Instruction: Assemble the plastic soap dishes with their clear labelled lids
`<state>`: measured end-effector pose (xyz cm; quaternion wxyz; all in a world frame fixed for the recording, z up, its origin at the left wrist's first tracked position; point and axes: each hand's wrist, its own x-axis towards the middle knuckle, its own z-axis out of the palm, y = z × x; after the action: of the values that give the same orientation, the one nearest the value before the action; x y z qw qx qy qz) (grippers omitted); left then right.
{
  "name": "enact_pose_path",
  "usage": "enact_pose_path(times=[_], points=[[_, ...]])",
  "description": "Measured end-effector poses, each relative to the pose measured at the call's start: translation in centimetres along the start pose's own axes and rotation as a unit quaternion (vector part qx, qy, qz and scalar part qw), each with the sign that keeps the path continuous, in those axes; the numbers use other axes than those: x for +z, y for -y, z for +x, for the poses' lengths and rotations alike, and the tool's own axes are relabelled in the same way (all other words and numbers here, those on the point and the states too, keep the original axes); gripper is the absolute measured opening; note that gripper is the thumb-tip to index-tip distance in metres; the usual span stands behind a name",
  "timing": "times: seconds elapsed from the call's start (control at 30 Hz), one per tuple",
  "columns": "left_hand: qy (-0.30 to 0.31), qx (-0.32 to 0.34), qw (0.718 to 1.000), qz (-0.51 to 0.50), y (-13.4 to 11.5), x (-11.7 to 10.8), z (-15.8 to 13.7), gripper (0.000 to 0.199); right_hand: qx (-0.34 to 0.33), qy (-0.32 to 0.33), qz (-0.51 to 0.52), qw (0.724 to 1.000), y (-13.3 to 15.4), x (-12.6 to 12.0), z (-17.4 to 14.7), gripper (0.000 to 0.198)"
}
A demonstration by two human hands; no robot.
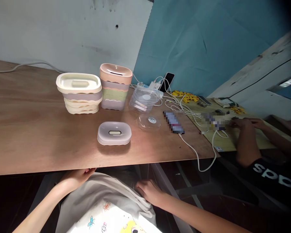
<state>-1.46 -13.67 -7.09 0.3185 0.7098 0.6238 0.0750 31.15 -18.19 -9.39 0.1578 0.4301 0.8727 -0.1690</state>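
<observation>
My left hand (80, 178) rests at the table's front edge, above my lap. Most of its fingers are hidden under the edge. Lower and to the right, my right hand (149, 192) lies by the hem of my pale printed shirt (106, 197), fingers curled in; what they hold, if anything, is hidden. Nearest to both hands on the table is a lavender oval plastic piece (114, 134) with a slot-shaped inset on top. Behind it stand a stack of nested cream and lavender oval pieces (81, 97) and a taller stack in pink, lavender and green (115, 87).
Clear plastic containers (144, 98) and a clear lid (149, 122) sit right of the stacks. A phone (173, 122) has a white cable (196, 155) looping over the table edge. Chargers (155, 85) and another phone (167, 81) are behind. A co-worker's arms (248, 139) reach in at right.
</observation>
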Motion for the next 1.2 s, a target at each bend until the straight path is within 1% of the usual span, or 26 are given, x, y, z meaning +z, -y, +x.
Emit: enact_pose_path(times=[0.1, 0.17, 0.23, 0.3, 0.33, 0.43, 0.53, 0.77, 0.83, 0.97, 1.03, 1.1, 1.2], points=[[0.051, 0.035, 0.998, -0.012, -1.6, 0.7, -0.2, 0.035, -0.012, 0.006, 0.001, 1.000, -0.1, -0.5, -0.1, 0.022], [0.102, 0.108, 0.989, -0.020, -3.5, 1.6, -0.5, 0.028, -0.019, 0.009, 0.001, 1.000, -0.4, -0.7, 0.0, 0.022], [0.154, 0.206, 0.966, -0.018, -5.7, 2.9, -0.7, 0.025, -0.027, 0.013, 0.001, 1.000, -0.9, -0.9, 0.1, 0.022], [0.192, 0.294, 0.936, 0.000, -7.5, 4.4, -0.9, 0.028, -0.038, 0.017, 0.001, 0.999, -1.5, -1.2, 0.2, 0.020], [0.199, 0.325, 0.924, 0.018, -8.2, 5.1, -0.9, 0.031, -0.044, 0.020, 0.000, 0.999, -1.8, -1.4, 0.2, 0.020], [0.198, 0.374, 0.901, 0.093, -9.4, 7.3, -0.6, 0.041, -0.059, 0.024, -0.005, 0.998, -2.3, -1.8, 0.2, 0.023], [0.196, 0.376, 0.894, 0.146, -10.0, 8.8, -0.4, 0.046, -0.071, 0.030, -0.004, 0.997, -2.7, -2.1, 0.2, 0.024], [0.199, 0.341, 0.893, 0.215, -12.2, 10.8, -0.7, 0.075, -0.105, 0.053, 0.043, 0.992, -4.5, -3.0, 1.5, 0.015], [0.196, 0.329, 0.895, 0.228, -12.4, 11.3, -0.7, 0.073, -0.123, 0.061, 0.053, 0.989, -4.9, -3.2, 2.0, 0.014], [0.188, 0.316, 0.894, 0.255, -12.0, 12.2, -1.1, 0.052, -0.148, 0.070, 0.047, 0.985, -4.9, -3.3, 2.5, 0.015], [0.183, 0.309, 0.893, 0.271, -11.8, 12.5, -1.4, 0.047, -0.151, 0.071, 0.040, 0.985, -4.7, -3.3, 2.5, 0.015], [0.179, 0.304, 0.891, 0.285, -11.8, 12.7, -1.7, 0.051, -0.148, 0.074, 0.042, 0.985, -4.6, -3.2, 2.5, 0.015], [0.176, 0.305, 0.886, 0.301, -11.9, 13.0, -2.0, 0.063, -0.138, 0.085, 0.069, 0.984, -4.8, -3.2, 2.5, 0.015]])
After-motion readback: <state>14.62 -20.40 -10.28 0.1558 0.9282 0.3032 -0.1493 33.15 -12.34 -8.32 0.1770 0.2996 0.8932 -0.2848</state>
